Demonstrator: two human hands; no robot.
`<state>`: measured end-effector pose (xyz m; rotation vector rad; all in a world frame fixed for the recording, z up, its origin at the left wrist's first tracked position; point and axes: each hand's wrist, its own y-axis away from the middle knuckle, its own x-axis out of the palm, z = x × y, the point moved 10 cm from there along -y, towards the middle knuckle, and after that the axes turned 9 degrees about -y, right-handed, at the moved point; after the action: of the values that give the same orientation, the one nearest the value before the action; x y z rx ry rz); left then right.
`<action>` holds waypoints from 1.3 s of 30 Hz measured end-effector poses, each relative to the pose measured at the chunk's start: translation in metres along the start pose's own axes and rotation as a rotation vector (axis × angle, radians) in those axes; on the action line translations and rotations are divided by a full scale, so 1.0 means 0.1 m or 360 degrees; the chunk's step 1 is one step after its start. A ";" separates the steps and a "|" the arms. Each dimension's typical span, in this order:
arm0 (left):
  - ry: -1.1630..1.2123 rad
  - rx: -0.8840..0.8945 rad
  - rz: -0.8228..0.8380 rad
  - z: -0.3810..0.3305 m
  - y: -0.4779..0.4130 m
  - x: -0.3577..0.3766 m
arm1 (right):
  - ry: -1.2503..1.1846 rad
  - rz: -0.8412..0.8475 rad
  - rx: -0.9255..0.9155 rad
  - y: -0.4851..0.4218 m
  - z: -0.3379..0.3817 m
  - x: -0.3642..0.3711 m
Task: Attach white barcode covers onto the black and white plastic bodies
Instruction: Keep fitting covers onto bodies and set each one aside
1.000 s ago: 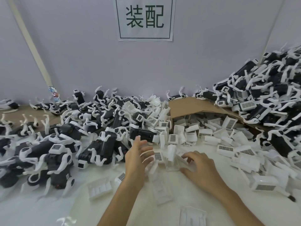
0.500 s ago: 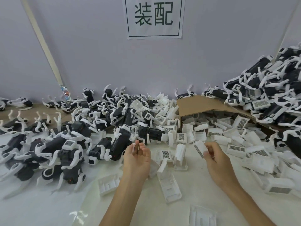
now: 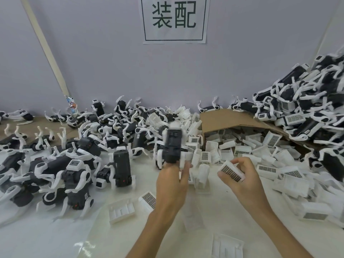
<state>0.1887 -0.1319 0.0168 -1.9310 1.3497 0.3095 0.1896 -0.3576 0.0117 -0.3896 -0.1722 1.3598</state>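
While the pile of bare bodies far left of the cardboard box lies much as it did, my left hand has changed. Half a second ago it was empty at the edge of that pile. Now it grips one black and white body by its near end and holds it up off the table, just left of the box. The body is blurred, so I judge it is moving, and I cannot tell which face is turned to me.

In front of the box's open mouth, my right hand pinches a white barcode cover between thumb and fingers, barcode side showing. The cover is now lifted clear of the loose covers it was among. Body and cover are near each other but apart.

Both pieces are in hand, so the picking looks done. What is left, as I judge it, is to line the cover up on the body and press it home. Right of the box sits the heap of covered bodies.
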 end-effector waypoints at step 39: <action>-0.0613 0.0848 0.0300 -0.61 0.38 0.46 | -0.0926 0.0473 0.0607 0.10 -0.11 0.38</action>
<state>0.1612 -0.2123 0.0159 -1.2356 1.2034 0.3496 0.1918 -0.3213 -0.0064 0.3225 -0.3355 1.7334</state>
